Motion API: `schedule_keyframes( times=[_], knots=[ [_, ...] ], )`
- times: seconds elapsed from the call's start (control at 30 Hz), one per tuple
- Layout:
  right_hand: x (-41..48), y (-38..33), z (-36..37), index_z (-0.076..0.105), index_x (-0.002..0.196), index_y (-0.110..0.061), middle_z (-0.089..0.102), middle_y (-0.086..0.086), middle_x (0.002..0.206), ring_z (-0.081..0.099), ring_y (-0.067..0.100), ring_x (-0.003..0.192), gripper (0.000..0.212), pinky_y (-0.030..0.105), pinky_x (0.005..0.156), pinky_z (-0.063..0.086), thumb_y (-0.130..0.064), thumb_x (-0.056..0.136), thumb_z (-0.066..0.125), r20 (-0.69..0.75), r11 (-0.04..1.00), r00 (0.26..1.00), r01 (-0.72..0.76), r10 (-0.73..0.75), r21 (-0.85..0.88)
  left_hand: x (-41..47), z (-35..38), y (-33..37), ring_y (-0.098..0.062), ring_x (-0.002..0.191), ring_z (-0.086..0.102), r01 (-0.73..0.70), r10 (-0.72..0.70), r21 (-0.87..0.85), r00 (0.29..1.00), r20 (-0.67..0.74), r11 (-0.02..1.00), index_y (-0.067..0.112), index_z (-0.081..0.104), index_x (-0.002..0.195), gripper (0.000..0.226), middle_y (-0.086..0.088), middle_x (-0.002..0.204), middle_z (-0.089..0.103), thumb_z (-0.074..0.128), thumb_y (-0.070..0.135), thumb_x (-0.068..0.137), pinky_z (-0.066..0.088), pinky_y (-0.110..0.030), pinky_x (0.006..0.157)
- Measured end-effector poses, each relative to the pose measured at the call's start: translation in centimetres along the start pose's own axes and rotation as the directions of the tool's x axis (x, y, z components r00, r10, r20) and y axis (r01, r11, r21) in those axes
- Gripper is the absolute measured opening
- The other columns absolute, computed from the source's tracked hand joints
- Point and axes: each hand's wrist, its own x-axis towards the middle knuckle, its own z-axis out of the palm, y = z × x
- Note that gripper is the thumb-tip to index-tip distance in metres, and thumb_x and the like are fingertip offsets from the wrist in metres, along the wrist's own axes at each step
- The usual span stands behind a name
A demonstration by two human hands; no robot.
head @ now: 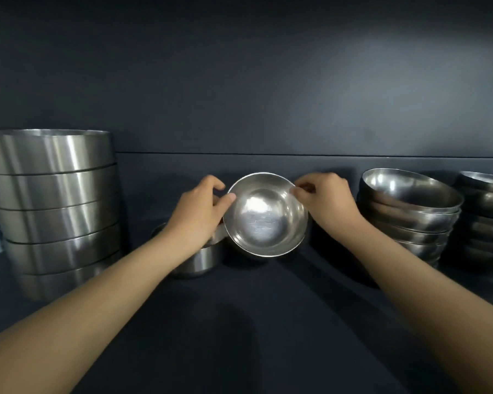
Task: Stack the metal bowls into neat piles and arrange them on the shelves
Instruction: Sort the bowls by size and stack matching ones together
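A small shiny metal bowl [265,216] is tilted toward me in the middle of the dark shelf [239,322]. My left hand [199,209] pinches its left rim with thumb and fingers. My right hand [325,200] pinches its upper right rim. Just below my left hand sits another small metal bowl [199,260], partly hidden by my wrist. A tall pile of large metal bowls [54,209] stands at the left. To the right is a leaning pile of rounded bowls [410,214], with a further pile [487,220] at the frame's edge.
The shelf's dark back wall [239,95] rises right behind the bowls. Open shelf surface lies in front of the held bowl, between my forearms.
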Motion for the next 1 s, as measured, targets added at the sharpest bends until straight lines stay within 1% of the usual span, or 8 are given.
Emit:
schedule_keyframes(
  times=[0.13,0.27,0.37,0.47,0.57,0.73,0.87,1.0],
  knots=[
    [1.3,-2.1,1.0,0.074,0.085,-0.002,0.067,0.004,0.075,0.059,0.013,0.074,0.016,0.015,0.060,0.037,-0.014,0.086,0.064,0.024,0.985,0.999,-0.033,0.030,0.172,-1.6,-2.0,-0.9,-0.005,0.079,0.057,0.129,-0.152,-0.237,0.985,-0.083,0.963,0.022,0.052,0.101,0.023,0.011,0.088,0.059,0.059,0.039,0.087,0.041,-0.019,0.064],
    [2.6,-4.3,3.1,0.073,0.083,0.002,0.070,0.011,0.079,0.059,0.020,0.071,0.019,0.028,0.072,0.050,-0.016,0.084,0.066,0.085,0.957,0.992,-0.109,0.090,0.267,-3.3,-3.1,-1.9,-0.004,0.087,0.060,0.147,-0.237,-0.421,0.956,-0.170,0.895,0.023,0.054,0.113,0.029,0.006,0.107,0.062,0.060,0.035,0.087,0.045,-0.010,0.066],
    [3.1,-5.4,5.0,0.071,0.079,0.006,0.068,0.022,0.076,0.058,0.028,0.067,0.022,0.041,0.078,0.056,-0.015,0.080,0.069,0.135,0.937,0.982,-0.171,0.135,0.304,-4.6,-3.1,-2.8,0.000,0.110,0.052,0.149,-0.211,-0.380,0.969,-0.127,0.913,0.025,0.042,0.136,0.049,0.014,0.124,0.055,0.052,0.039,0.090,0.038,-0.005,0.081],
    [3.4,-5.7,7.0,0.071,0.072,0.002,0.064,0.010,0.063,0.060,0.021,0.067,0.019,0.040,0.077,0.058,-0.016,0.080,0.071,0.210,0.916,0.965,-0.223,0.158,0.334,-4.9,-2.9,-4.1,-0.007,0.137,0.030,0.204,-0.239,-0.291,0.967,-0.090,0.935,0.024,0.023,0.148,0.064,0.009,0.150,0.033,0.043,0.048,0.092,0.024,-0.021,0.110],
    [3.5,-5.8,8.8,0.068,0.064,-0.005,0.061,0.003,0.059,0.062,0.021,0.068,0.019,0.038,0.076,0.058,-0.017,0.079,0.072,0.276,0.898,0.944,-0.272,0.180,0.347,-4.4,-2.9,-5.1,-0.010,0.143,0.017,0.271,-0.295,-0.242,0.953,-0.066,0.932,0.019,0.011,0.150,0.068,0.004,0.157,0.018,0.036,0.048,0.094,0.013,-0.023,0.113],
    [3.4,-5.1,10.9,0.068,0.072,0.005,0.066,0.014,0.064,0.062,0.021,0.055,0.025,0.039,0.077,0.059,-0.019,0.079,0.073,0.347,0.880,0.918,-0.318,0.193,0.352,-4.3,-2.2,-6.1,-0.014,0.145,0.013,0.355,-0.367,-0.259,0.930,0.001,0.898,0.013,0.003,0.150,0.071,-0.002,0.158,0.013,0.032,0.048,0.095,0.009,-0.024,0.114],
    [3.0,-4.7,10.4,0.067,0.080,0.008,0.064,0.011,0.065,0.060,0.012,0.048,0.038,0.021,0.061,0.055,-0.029,0.088,0.063,0.359,0.907,0.928,-0.233,0.099,0.352,-4.4,-1.9,-6.3,-0.013,0.145,0.009,0.345,-0.356,-0.283,0.934,0.016,0.895,0.012,0.000,0.150,0.074,-0.002,0.158,0.008,0.033,0.048,0.095,0.007,-0.021,0.113],
    [1.9,-5.3,8.4,0.067,0.105,-0.007,0.067,0.004,0.087,0.061,0.017,0.084,0.041,0.023,0.075,0.042,-0.043,0.094,0.051,0.362,0.978,0.930,-0.009,-0.069,0.209,-4.8,-2.0,-6.9,-0.011,0.145,0.009,0.315,-0.316,-0.238,0.948,0.034,0.919,0.011,-0.002,0.149,0.081,-0.001,0.158,0.008,0.042,0.048,0.092,0.008,-0.018,0.109]
  ],
)
